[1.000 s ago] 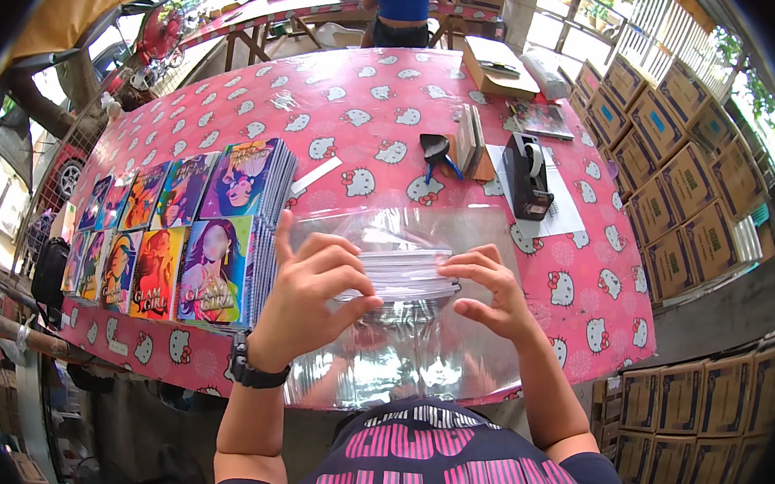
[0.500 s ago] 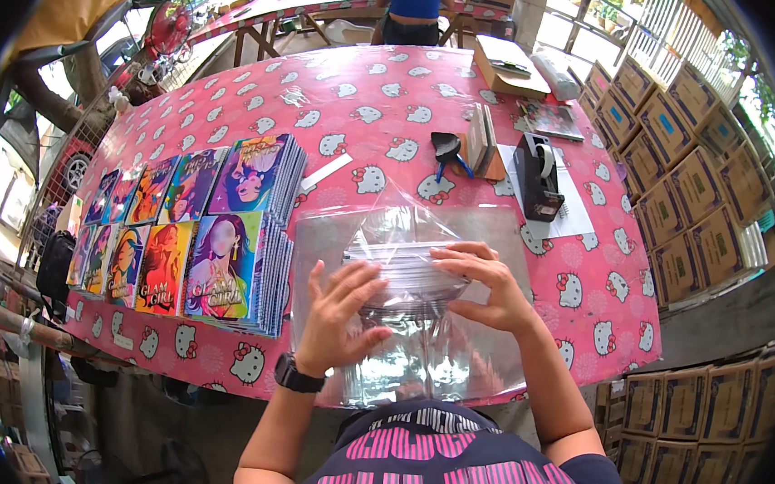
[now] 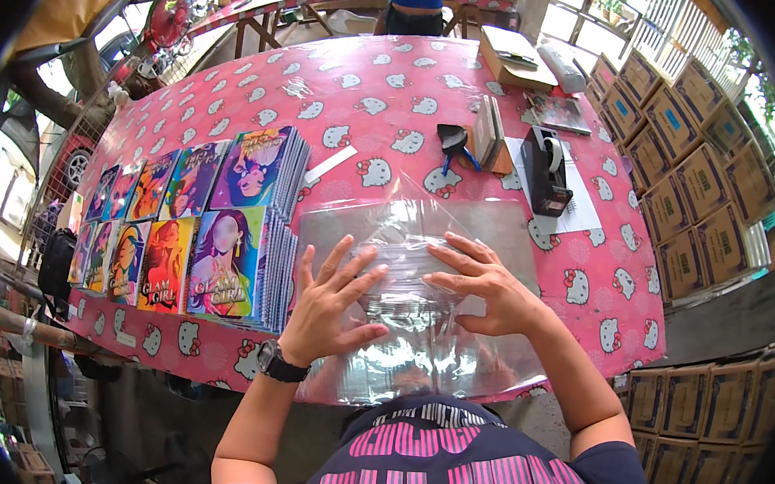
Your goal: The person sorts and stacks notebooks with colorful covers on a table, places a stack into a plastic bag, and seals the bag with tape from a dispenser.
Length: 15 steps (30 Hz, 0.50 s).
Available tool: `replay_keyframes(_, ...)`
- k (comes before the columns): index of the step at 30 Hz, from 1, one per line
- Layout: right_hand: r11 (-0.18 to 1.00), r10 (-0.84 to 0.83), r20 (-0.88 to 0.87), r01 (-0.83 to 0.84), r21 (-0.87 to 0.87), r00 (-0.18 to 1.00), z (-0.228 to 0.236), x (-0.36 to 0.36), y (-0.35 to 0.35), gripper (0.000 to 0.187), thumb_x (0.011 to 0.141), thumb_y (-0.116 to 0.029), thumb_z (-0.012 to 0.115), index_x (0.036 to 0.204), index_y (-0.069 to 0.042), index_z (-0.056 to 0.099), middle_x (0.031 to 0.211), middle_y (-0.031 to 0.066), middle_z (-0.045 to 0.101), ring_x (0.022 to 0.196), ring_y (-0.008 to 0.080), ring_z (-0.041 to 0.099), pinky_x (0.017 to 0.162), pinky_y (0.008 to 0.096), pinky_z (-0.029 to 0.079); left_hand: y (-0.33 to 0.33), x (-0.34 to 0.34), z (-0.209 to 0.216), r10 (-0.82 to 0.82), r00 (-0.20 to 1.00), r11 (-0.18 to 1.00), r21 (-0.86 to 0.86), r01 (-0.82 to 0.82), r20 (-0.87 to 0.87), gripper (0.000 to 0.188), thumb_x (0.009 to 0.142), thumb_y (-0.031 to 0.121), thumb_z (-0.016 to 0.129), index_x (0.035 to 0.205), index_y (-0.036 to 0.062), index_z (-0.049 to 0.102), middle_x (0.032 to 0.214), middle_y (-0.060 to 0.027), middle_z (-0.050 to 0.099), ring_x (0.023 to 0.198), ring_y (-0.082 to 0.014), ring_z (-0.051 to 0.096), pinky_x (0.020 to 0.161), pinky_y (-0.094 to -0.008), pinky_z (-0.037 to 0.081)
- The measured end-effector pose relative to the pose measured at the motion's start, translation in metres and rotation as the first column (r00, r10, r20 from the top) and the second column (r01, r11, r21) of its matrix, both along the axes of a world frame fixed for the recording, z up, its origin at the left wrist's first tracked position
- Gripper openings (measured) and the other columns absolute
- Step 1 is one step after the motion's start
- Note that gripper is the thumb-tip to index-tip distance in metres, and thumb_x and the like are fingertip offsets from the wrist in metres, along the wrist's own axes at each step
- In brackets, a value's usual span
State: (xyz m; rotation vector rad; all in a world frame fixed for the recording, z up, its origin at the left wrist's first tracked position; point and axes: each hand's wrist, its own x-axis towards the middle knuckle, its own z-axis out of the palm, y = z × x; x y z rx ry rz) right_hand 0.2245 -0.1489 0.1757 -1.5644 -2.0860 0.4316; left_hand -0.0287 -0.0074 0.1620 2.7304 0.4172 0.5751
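Observation:
My left hand [image 3: 329, 308], with a dark watch on its wrist, lies with fingers spread at the left side of a clear plastic-covered bundle [image 3: 404, 263]. On the bundle's right side rests my right hand [image 3: 484, 288], its fingers also stretched apart. Pale layered edges show through the glossy film, but glare hides what kind of thing is inside. Beneath lies a pile of clear plastic sheets [image 3: 386, 374], reaching the table's near edge. Left of my hands stand stacks of colourful spiral notebooks [image 3: 225, 261] with illustrated covers, set in two rows.
A black tape dispenser [image 3: 545, 177] stands on white paper beyond my right hand. Near it are a dark-bladed tool with a blue handle [image 3: 453, 142] and upright blocks [image 3: 485, 133]. Cardboard cartons [image 3: 696, 198] are piled right of the pink table [image 3: 326, 101]. Far off, a person [image 3: 415, 3] wears blue.
My left hand has shifted slightly left and its fingers have spread wider. My right hand's fingers have flattened and spread. The bundle's pale edges look lower and more covered by film.

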Motion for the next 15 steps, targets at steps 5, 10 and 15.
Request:
replay_keyframes(5, 0.998, 0.065, -0.005, -0.065, -0.024, 0.998, 0.003, 0.004, 0.0, 0.081, 0.055, -0.016, 0.069, 0.132, -0.03, 0.049, 0.15, 0.004, 0.027, 0.14, 0.0322, 0.016, 0.109, 0.0592, 0.017, 0.007, -0.002, -0.004, -0.053, 0.998, 0.998, -0.045, 0.054, 0.022, 0.08, 0.075, 0.059, 0.062, 0.137, 0.013, 0.043, 0.145, -0.0104, 0.037, 0.139, -0.0284, 0.023, 0.11, -0.0543, 0.005)
replay_keyframes(10, 0.994, 0.092, 0.119, -0.085, -0.061, 0.989, 0.011, -0.007, 0.002, 0.079, 0.058, -0.022, 0.074, 0.133, -0.032, 0.049, 0.152, 0.0097, 0.019, 0.139, 0.0421, 0.009, 0.104, 0.0644, 0.021, 0.003, 0.005, 0.0, -0.104, 0.993, 0.994, 0.01, 0.105, -0.062, 0.08, 0.075, 0.06, 0.062, 0.138, 0.0143, 0.043, 0.146, -0.0112, 0.035, 0.139, -0.0277, 0.025, 0.11, -0.0552, 0.007)
replay_keyframes(15, 0.992, 0.11, 0.2, -0.094, -0.089, 0.974, 0.012, -0.009, 0.003, 0.081, 0.061, -0.028, 0.076, 0.135, -0.035, 0.044, 0.152, 0.0131, 0.015, 0.137, 0.0475, 0.008, 0.098, 0.0686, 0.027, 0.002, 0.02, 0.015, -0.21, 0.966, 0.975, 0.044, 0.218, -0.152, 0.083, 0.072, 0.063, 0.062, 0.14, 0.0187, 0.04, 0.148, -0.0106, 0.032, 0.139, -0.0293, 0.023, 0.109, -0.0564, 0.006)
